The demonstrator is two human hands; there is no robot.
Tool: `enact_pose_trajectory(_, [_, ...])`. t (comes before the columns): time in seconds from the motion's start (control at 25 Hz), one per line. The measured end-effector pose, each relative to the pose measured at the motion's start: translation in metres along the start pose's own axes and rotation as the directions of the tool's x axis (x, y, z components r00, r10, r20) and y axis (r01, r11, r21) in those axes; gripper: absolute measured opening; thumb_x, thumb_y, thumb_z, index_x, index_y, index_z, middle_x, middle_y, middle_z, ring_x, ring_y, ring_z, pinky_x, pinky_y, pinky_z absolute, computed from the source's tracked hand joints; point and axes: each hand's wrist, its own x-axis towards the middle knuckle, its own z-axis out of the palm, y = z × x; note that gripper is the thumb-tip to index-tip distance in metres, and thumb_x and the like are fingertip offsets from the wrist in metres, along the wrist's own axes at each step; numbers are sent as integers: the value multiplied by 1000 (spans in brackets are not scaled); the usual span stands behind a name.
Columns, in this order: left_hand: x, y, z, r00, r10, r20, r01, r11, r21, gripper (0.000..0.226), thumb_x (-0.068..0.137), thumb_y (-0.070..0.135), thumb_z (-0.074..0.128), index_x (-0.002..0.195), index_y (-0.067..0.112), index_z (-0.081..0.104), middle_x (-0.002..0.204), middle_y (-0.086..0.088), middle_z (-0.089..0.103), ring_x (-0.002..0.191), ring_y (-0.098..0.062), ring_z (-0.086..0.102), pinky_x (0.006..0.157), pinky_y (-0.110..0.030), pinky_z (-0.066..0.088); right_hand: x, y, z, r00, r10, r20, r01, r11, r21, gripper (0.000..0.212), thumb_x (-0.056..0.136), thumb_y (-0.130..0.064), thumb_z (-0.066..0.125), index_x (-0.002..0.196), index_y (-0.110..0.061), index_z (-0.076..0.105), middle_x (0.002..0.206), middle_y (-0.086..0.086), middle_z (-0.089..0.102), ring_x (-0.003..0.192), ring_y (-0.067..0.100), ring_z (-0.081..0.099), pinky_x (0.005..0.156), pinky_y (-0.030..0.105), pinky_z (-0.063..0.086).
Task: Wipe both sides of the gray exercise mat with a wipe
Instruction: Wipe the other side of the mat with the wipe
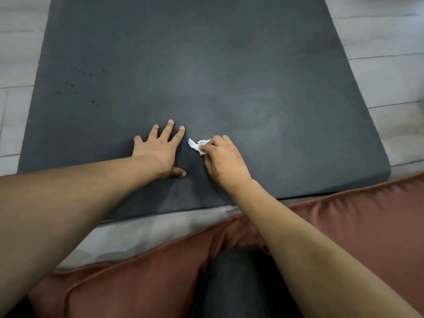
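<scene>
- Left hand [160,150] lies flat, fingers spread, pinning the gray mat [206,65] down.
- Right hand [223,161] pinches a crumpled wipe [196,145]; best to press firmly in overlapping strokes.

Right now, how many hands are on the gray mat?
2. The left hand lies flat with spread fingers on the mat, near its close edge. The right hand, just to its right, pinches a crumpled white wipe against the mat.
</scene>
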Motion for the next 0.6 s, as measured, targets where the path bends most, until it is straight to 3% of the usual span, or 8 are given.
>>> enact_pose_trajectory(0.08, [-13, 8, 4, 997, -38, -60, 36, 999, -29, 110, 83, 68, 67, 161, 33, -3, 170, 0, -6, 155, -33, 12, 113, -60, 31, -13, 22, -14, 994, -102, 27, 104, 993, -61, 28, 84, -7, 59, 104, -19, 74, 94, 9, 65, 84, 32, 54, 77, 38, 50])
enact_pose_trajectory(0.12, [-21, 11, 9, 993, -43, -109, 39, 999, -36, 99, 88, 63, 65, 161, 30, 7, 169, -4, 5, 151, -35, 21, 111, -58, 34, -21, 44, -24, 1000, -20, 10, 21, 993, -119, 30, 86, -8, 58, 107, -22, 73, 97, 9, 66, 86, 32, 55, 79, 37, 50])
enact_pose_trajectory(0.2, [-36, 14, 26, 984, -16, -175, 10, 999, -32, 79, 96, 54, 58, 158, 27, 18, 165, -8, 16, 146, -36, 30, 111, -56, 38, -42, 88, -45, 937, 332, -112, -348, 918, -188, 31, 89, -9, 53, 111, -22, 73, 103, 13, 64, 92, 36, 53, 82, 40, 48])
enact_pose_trajectory(0.28, [-45, 8, 43, 989, 24, -147, -34, 997, -67, 80, 100, 53, 50, 162, 28, 5, 170, -6, 0, 154, -34, 13, 121, -54, 26, -62, 98, -52, 805, 543, -239, -584, 795, -161, 29, 88, -7, 54, 108, -16, 73, 98, 18, 60, 90, 40, 52, 78, 41, 46])
enact_pose_trajectory(0.36, [-46, -1, 48, 996, 63, -70, -70, 991, -112, 88, 99, 56, 48, 162, 32, -8, 170, -2, -16, 157, -31, -2, 126, -52, 14, -64, 57, -38, 885, 399, -239, -440, 885, -152, 24, 81, -4, 61, 98, -14, 74, 85, 18, 61, 78, 39, 56, 66, 37, 47])
enact_pose_trajectory(0.44, [-44, -4, 44, 995, 83, -48, -89, 987, -135, 94, 96, 59, 53, 161, 32, -9, 169, -1, -18, 157, -30, -3, 126, -51, 13, -61, 7, -18, 990, 74, -123, -85, 992, -88, 20, 74, -5, 67, 89, -15, 75, 76, 13, 61, 69, 36, 56, 60, 34, 47])
enact_pose_trajectory(0.52, [-44, -3, 42, 994, 79, -72, -87, 989, -119, 96, 94, 60, 55, 162, 31, -6, 170, -2, -14, 157, -31, 1, 125, -51, 18, -63, -22, 0, 961, -263, 85, 266, 964, -23, 11, 76, -9, 68, 85, -14, 71, 79, 8, 57, 72, 31, 53, 65, 37, 44])
enact_pose_trajectory(0.6, [-46, 0, 39, 993, 71, -97, -77, 995, -60, 95, 94, 62, 54, 162, 31, -4, 170, -3, -10, 156, -31, 5, 122, -51, 22, -59, -7, -1, 914, -375, 157, 386, 921, -47, 10, 79, -10, 64, 87, -15, 65, 82, 6, 54, 76, 28, 51, 67, 39, 46])
